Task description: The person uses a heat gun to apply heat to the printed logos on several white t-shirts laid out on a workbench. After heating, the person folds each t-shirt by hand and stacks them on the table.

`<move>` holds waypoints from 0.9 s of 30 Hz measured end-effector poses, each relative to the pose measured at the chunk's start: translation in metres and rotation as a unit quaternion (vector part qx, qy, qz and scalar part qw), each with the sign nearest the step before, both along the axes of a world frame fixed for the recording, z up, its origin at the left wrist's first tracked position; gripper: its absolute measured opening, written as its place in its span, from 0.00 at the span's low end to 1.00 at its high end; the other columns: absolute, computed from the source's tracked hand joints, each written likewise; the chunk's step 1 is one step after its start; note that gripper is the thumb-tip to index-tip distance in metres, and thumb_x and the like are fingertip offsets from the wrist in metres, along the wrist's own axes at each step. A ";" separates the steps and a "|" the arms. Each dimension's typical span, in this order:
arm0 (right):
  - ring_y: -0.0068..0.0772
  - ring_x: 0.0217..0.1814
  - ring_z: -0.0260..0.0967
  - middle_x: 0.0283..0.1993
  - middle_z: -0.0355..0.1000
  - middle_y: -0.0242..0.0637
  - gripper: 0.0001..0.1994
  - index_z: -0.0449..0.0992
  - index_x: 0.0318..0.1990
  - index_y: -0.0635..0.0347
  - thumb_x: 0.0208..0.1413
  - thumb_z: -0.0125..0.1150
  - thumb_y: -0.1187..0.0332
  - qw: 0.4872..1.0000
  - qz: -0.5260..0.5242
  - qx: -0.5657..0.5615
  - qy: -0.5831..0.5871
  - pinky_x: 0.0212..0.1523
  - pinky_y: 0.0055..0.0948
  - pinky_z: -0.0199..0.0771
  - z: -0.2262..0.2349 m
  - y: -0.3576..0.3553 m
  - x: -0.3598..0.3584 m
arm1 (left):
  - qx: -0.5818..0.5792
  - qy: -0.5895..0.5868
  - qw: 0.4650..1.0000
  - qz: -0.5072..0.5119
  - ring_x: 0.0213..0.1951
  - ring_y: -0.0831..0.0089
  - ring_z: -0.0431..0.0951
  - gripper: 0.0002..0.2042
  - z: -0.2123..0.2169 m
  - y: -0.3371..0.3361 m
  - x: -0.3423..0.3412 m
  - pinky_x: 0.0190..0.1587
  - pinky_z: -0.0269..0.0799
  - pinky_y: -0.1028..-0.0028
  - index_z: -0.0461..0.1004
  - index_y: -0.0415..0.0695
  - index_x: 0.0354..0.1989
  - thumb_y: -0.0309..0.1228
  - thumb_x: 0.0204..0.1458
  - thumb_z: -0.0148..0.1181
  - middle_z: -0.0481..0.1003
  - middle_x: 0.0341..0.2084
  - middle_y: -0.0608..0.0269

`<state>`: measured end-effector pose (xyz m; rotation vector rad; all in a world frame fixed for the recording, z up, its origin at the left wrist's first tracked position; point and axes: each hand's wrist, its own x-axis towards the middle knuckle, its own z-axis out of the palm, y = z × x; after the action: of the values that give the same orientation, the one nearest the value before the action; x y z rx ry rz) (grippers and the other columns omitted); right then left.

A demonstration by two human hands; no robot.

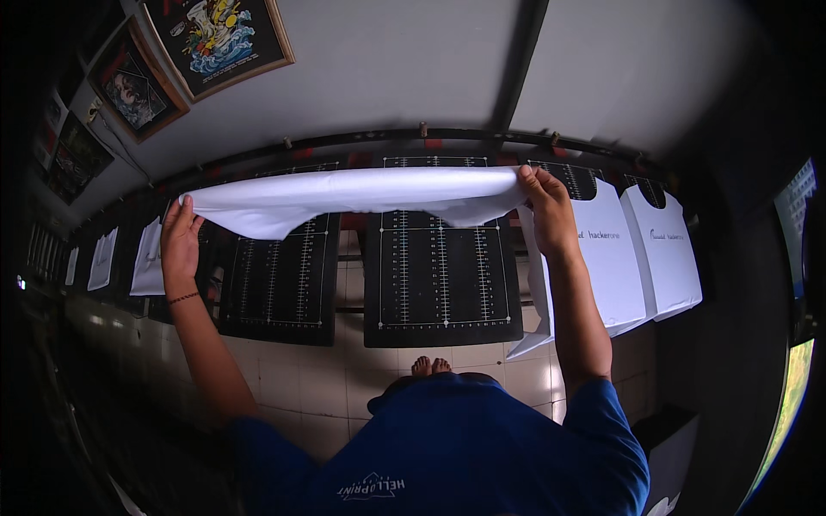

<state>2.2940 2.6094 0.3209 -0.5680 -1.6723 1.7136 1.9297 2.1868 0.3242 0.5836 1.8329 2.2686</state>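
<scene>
A white T-shirt (344,191), folded lengthwise into a long strip, is stretched between my two hands above the boards. My left hand (180,241) pinches its left end, and my right hand (549,211) grips the right end with the thumb on top. Beneath the cloth are two bare black printing boards with white ruled markings: one in the middle (443,275) and one to its left (274,279). The shirt hides part of both boards. My right forearm passes in front of a printed white shirt (607,258) laid over another board.
Another printed white shirt (662,254) covers the board at the far right. More boards with white shirts (146,260) run off to the left. Behind them a dark rail (361,135) follows the wall, where framed pictures (219,43) hang. Pale floor tiles (297,378) show below.
</scene>
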 end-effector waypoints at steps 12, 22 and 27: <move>0.33 0.45 0.70 0.39 0.74 0.40 0.12 0.77 0.41 0.63 0.57 0.61 0.62 0.961 -0.006 0.148 -0.233 0.51 0.29 0.66 -0.255 -0.058 0.046 | -0.327 -0.109 0.935 0.085 0.46 0.74 0.70 0.19 -0.287 -0.101 0.057 0.50 0.64 0.72 0.70 0.36 0.52 0.35 0.56 0.60 0.70 0.45 0.63; 0.30 0.44 0.72 0.40 0.77 0.44 0.17 0.75 0.45 0.71 0.62 0.53 0.61 0.942 -0.166 0.094 -0.277 0.48 0.27 0.69 -0.270 0.153 0.213 | -0.271 0.059 0.936 0.216 0.40 0.72 0.73 0.12 -0.306 0.103 0.190 0.43 0.68 0.74 0.72 0.38 0.48 0.30 0.59 0.51 0.75 0.40 0.57; 0.47 0.52 0.71 0.46 0.74 0.53 0.20 0.75 0.46 0.67 0.59 0.56 0.56 0.857 -0.298 0.172 -0.383 0.53 0.37 0.68 -0.266 0.307 0.353 | -0.142 0.058 0.979 -0.137 0.56 0.68 0.68 0.16 -0.254 0.360 0.392 0.56 0.65 0.70 0.67 0.40 0.56 0.28 0.61 0.49 0.67 0.56 0.53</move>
<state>2.6469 2.9161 0.0553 -1.5375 -1.9510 0.7250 2.3221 2.5471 0.0703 0.8695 1.9437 1.7934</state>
